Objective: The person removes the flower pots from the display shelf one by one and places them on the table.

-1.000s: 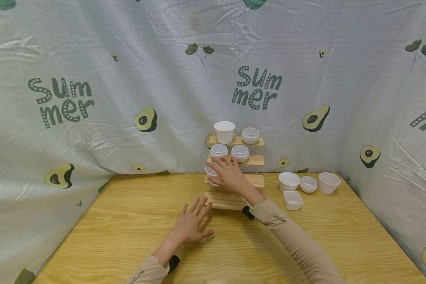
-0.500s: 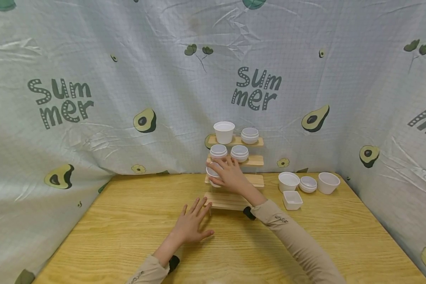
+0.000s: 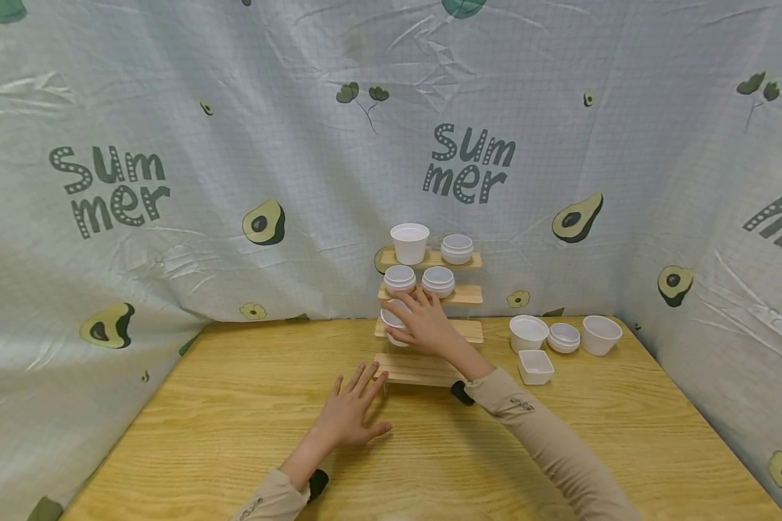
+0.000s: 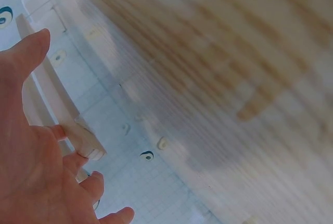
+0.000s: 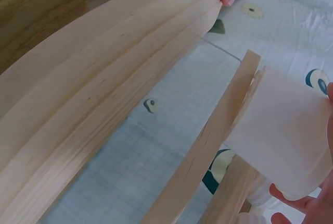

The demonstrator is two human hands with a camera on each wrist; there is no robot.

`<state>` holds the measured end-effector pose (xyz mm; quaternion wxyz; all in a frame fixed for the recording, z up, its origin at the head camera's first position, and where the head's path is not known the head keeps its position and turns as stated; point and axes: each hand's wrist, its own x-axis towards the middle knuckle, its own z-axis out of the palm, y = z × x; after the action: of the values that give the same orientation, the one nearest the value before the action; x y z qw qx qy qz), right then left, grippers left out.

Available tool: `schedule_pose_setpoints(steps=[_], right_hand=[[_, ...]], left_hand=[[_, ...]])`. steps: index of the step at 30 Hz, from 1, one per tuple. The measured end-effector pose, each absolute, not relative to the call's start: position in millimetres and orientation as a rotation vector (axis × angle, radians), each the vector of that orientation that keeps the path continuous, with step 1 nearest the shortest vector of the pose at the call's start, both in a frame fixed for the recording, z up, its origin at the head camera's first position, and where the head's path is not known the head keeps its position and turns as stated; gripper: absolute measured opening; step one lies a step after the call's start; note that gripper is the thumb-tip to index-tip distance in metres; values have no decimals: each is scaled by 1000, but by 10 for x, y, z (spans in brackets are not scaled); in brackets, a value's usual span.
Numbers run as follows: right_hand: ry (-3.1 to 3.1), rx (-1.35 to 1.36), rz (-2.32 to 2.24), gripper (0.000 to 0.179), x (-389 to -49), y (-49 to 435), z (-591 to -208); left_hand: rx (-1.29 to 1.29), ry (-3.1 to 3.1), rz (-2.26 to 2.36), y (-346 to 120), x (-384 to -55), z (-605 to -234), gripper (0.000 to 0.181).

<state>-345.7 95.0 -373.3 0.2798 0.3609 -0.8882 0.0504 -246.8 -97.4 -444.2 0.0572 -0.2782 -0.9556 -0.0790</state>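
A four-tier wooden stand (image 3: 417, 369) stands on the table in the head view. My right hand (image 3: 428, 327) grips a white plastic cup (image 3: 390, 320) at the left end of the second tier from the bottom. In the right wrist view that cup (image 5: 286, 130) is upright on the board or just at its surface, with fingers around its far side. My left hand (image 3: 350, 416) has its fingers spread and nearly straight, fingertips touching the left end of the lowest board. A taller white cup (image 3: 410, 244) and a small round tub (image 3: 457, 249) occupy the top tier.
Two round white tubs (image 3: 438, 281) sit on the tier below the top. Right of the stand are two white cups (image 3: 528, 333), a small round tub (image 3: 563, 338) and a square white cup (image 3: 536, 367). A patterned cloth (image 3: 326, 217) hangs behind the wooden table (image 3: 234, 405).
The gripped cup has shifted slightly to the right along its board, together with my right hand. My left hand stays at the lowest board's end.
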Motion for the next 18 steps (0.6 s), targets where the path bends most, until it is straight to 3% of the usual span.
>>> schedule_pose_setpoints(steps=[18], right_hand=[[-2329,951,97,44,-3324,1207,-3798]], left_hand=[[-839,-2895,-224,-978,-2476,-4461,78]])
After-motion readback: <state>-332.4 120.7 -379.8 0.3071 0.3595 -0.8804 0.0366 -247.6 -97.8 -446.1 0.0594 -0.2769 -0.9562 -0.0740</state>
